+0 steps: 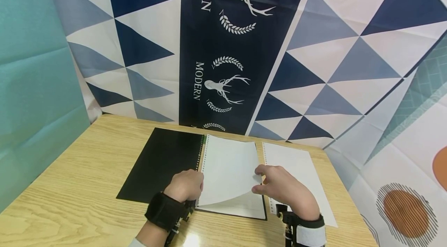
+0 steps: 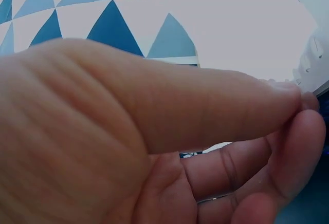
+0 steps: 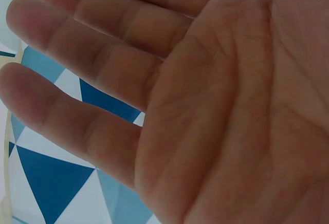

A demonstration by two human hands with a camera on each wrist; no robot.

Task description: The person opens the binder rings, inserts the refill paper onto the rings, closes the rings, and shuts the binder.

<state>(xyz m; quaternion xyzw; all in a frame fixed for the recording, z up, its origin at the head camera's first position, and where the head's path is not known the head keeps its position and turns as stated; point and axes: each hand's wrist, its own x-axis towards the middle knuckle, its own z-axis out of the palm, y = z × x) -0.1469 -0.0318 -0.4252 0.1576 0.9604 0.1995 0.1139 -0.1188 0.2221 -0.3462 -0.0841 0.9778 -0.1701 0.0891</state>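
A loose-leaf notebook lies spread on the table, its black cover (image 1: 164,161) at the left and white punched paper on its right half. The top sheet (image 1: 228,169) bows upward along its near edge, above more paper (image 1: 244,206). At the near end of the sheet's punched edge, my left hand (image 1: 185,187) pinches the paper; thumb and forefinger meet beside the holes in the left wrist view. My right hand (image 1: 284,187) is at the sheet's right edge, thumb and forefinger apart. Its fingers (image 3: 77,44) look fairly straight in the right wrist view; the thumb is hidden there.
Another white punched sheet (image 1: 297,165) lies right of the notebook, partly under my right forearm. The wooden table (image 1: 70,192) extends to the left. Patterned cloth (image 1: 146,45) hangs behind the table, with a teal cloth (image 1: 38,84) on the left.
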